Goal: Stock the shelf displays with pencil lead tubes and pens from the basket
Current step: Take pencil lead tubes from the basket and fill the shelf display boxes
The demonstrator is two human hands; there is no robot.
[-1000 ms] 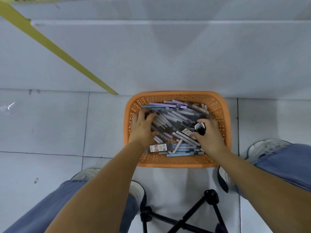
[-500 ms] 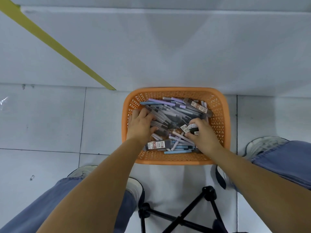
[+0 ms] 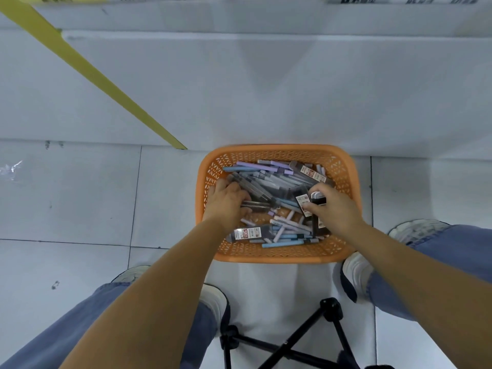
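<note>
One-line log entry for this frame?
stage: picking from basket | left hand: grips dark tubes | right hand: holds labelled tubes | pens: loose in basket

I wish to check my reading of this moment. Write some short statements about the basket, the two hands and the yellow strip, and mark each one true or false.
1. The orange basket stands on the tiled floor. True.
2. The right hand is empty. False: it grips dark lead tubes with white labels.
3. The left hand is inside the basket. True.
4. The yellow strip runs to the right of the basket. False: it comes down from the upper left and ends near the basket's far left corner.
</note>
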